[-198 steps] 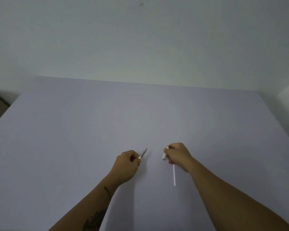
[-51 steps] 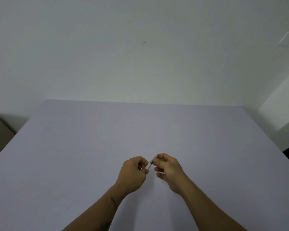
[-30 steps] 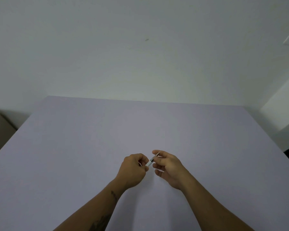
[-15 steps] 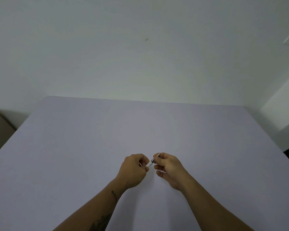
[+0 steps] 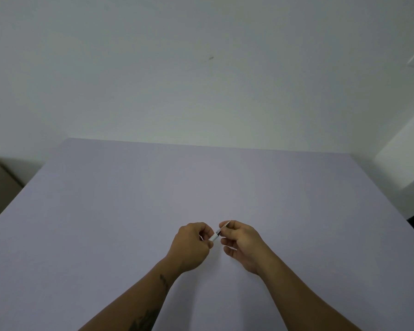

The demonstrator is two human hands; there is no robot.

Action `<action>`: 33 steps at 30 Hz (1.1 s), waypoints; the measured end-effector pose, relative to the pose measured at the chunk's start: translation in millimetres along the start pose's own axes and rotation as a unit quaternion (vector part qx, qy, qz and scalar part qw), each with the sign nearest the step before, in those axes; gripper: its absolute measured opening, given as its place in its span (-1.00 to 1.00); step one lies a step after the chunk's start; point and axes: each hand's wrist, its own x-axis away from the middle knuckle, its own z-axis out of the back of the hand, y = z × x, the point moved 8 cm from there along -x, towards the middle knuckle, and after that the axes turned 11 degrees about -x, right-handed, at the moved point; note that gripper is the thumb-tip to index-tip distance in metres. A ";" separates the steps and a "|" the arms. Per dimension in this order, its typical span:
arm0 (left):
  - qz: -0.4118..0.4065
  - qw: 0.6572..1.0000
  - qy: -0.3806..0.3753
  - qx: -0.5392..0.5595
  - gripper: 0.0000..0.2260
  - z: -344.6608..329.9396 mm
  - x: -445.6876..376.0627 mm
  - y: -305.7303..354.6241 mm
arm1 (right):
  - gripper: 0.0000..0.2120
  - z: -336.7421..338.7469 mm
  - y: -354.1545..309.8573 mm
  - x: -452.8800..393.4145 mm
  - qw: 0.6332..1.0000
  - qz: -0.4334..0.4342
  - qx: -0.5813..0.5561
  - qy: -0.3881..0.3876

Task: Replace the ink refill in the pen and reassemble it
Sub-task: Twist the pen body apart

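Pen [image 5: 217, 235] mostly hidden, pinched between left hand [image 5: 192, 247] and right hand [image 5: 242, 244].

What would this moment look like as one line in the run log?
stage: reassembly | left hand: shut on pen barrel | right hand: fingertips pinch pen's tip end | pen: held above table

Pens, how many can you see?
1. The pen is held between the left hand and the right hand, above the purple table. Loose parts may be hidden inside the hands.
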 end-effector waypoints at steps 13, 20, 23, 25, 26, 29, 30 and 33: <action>-0.010 1.000 -0.001 -0.004 -0.88 -2.5 5.0 4.0 | -0.89 3.6 6.3 5.2 1.000 -0.019 -0.016 -0.007; -0.008 1.000 0.000 -0.004 -0.88 -2.0 8.4 4.3 | -0.80 3.7 5.1 10.0 0.999 -0.013 -0.047 -0.008; -0.006 1.000 -0.003 -0.005 -0.89 -2.8 9.6 3.9 | -0.89 3.4 6.8 12.0 1.000 -0.020 -0.022 -0.001; -0.006 1.000 -0.006 -0.005 -0.88 -4.0 10.1 3.6 | -0.86 4.8 6.3 11.9 1.000 -0.014 -0.010 0.008; -0.004 1.000 -0.006 -0.004 -0.88 -4.6 10.1 3.4 | -0.85 5.5 5.3 12.2 1.000 -0.009 -0.009 0.012; 0.000 1.000 -0.005 0.000 -0.85 -5.6 10.7 3.0 | -0.80 5.8 3.6 13.8 1.000 -0.002 -0.025 0.009; -0.001 1.000 -0.004 0.000 -0.84 -5.8 10.7 3.4 | -0.79 5.2 3.4 14.4 0.999 -0.002 -0.032 0.006; -0.003 1.000 -0.004 0.003 -0.84 -6.9 11.0 4.1 | -0.77 4.1 3.5 15.8 0.999 -0.004 -0.044 0.004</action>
